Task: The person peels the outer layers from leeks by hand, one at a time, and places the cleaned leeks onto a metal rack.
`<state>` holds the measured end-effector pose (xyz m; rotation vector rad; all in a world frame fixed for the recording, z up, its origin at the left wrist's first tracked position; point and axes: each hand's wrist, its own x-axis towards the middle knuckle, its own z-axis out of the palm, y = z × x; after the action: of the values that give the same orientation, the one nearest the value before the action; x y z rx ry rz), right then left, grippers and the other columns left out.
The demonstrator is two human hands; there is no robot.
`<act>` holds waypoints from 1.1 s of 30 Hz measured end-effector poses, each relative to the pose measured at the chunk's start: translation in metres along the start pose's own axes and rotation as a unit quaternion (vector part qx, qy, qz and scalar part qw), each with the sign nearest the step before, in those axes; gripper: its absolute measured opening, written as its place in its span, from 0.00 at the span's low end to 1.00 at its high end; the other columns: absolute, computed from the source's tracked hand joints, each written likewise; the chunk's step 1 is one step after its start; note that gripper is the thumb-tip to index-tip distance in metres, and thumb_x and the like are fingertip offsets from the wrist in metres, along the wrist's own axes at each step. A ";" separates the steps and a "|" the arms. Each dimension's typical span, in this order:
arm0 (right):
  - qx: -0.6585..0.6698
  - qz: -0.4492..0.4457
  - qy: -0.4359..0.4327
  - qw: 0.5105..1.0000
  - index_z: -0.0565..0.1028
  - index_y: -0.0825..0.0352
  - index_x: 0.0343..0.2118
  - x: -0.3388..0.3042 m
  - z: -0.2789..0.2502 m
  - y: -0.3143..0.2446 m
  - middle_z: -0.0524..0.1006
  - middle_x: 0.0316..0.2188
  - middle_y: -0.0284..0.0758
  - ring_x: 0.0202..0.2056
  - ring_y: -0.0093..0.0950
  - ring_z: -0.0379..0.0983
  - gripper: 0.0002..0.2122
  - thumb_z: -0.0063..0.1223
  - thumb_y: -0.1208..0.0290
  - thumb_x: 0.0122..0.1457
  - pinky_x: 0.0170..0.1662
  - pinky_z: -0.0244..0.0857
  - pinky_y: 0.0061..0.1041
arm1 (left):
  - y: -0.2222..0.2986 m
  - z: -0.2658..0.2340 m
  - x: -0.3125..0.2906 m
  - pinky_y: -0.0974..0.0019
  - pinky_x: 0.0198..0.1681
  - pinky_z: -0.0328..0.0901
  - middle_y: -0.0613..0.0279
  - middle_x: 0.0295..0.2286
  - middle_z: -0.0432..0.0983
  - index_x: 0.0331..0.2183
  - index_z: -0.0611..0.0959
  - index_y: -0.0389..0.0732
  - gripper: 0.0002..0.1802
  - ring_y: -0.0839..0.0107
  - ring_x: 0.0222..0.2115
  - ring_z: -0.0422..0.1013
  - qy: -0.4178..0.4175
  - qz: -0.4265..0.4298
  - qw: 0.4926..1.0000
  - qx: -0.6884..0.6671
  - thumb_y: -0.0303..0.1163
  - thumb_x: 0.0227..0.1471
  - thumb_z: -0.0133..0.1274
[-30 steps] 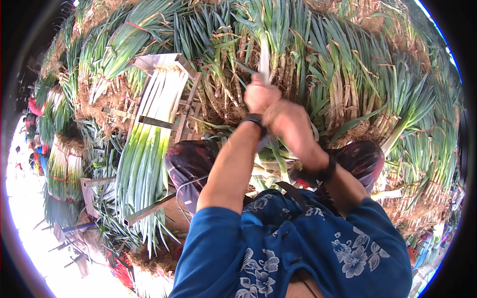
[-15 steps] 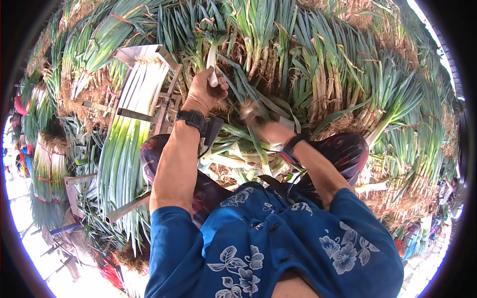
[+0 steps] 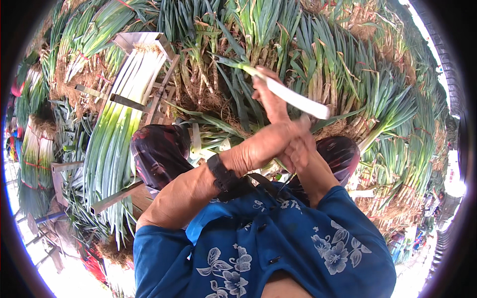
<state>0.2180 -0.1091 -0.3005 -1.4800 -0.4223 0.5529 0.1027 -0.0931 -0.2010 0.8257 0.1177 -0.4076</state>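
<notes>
A leek (image 3: 298,100) with a clean white shank and a short green end lies slantwise in my right hand (image 3: 271,97), whose fingers are closed round it near the green part. My left hand (image 3: 285,139) has crossed over in front, its fingers curled around my right wrist, which it mostly hides. Part of the left hand is smeared by motion. To the left, a row of trimmed leeks (image 3: 126,99) lies in a metal rack (image 3: 166,44), root ends against its far plate.
Bunches of untrimmed leeks (image 3: 343,74) with brown roots stand beyond my knees and along the right. Tied leek bundles (image 3: 37,154) are at the far left. Metal bars (image 3: 117,196) stick out from the rack beside my left knee.
The leek has passed from my left hand to my right and moved rightward, now lying slantwise. My left hand has swung across to my right wrist.
</notes>
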 end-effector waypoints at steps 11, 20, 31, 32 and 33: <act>0.044 -0.175 -0.160 0.971 0.68 0.74 0.50 -0.054 -0.073 -0.113 0.75 0.28 0.41 0.22 0.28 0.71 0.23 0.48 0.64 0.53 0.26 0.65 0.23 | 0.042 -0.036 -0.021 0.52 0.51 0.57 0.54 0.43 0.66 0.49 0.70 0.41 0.36 0.52 0.48 0.61 0.369 0.413 0.490 0.673 0.22 0.32 0.59; 0.202 -0.056 -0.264 0.941 0.50 0.71 0.61 -0.063 -0.016 -0.152 0.74 0.28 0.42 0.24 0.29 0.71 0.40 0.50 0.47 0.54 0.25 0.68 0.24 | 0.081 -0.056 -0.126 0.60 0.38 0.65 0.61 0.27 0.73 0.36 0.77 0.42 0.18 0.60 0.31 0.71 0.416 0.386 0.352 0.744 0.24 0.36 0.55; 0.027 0.224 -0.204 0.953 0.73 0.66 0.42 -0.064 0.033 -0.042 0.75 0.24 0.30 0.23 0.22 0.72 0.12 0.47 0.64 0.61 0.26 0.63 0.20 | 0.081 -0.187 -0.351 0.59 0.40 0.68 0.58 0.39 0.75 0.40 0.81 0.45 0.17 0.58 0.34 0.74 0.694 0.006 0.292 0.658 0.33 0.44 0.58; 0.031 0.240 -0.206 0.948 0.73 0.66 0.42 -0.066 0.039 -0.034 0.75 0.24 0.31 0.23 0.22 0.72 0.12 0.47 0.64 0.61 0.27 0.63 0.20 | 0.071 -0.201 -0.364 0.58 0.42 0.67 0.57 0.38 0.76 0.40 0.81 0.45 0.17 0.58 0.36 0.74 0.702 -0.034 0.296 0.647 0.35 0.44 0.58; 0.034 0.255 -0.201 0.945 0.73 0.66 0.42 -0.067 0.041 -0.027 0.75 0.24 0.31 0.23 0.22 0.72 0.12 0.47 0.65 0.61 0.27 0.63 0.21 | 0.062 -0.217 -0.367 0.58 0.42 0.67 0.57 0.38 0.76 0.40 0.81 0.45 0.17 0.58 0.36 0.74 0.700 -0.034 0.299 0.647 0.35 0.44 0.58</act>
<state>0.1425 -0.1152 -0.2663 -1.4076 -0.3261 1.2847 -0.1969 0.2166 -0.2100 2.6826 1.7039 0.4908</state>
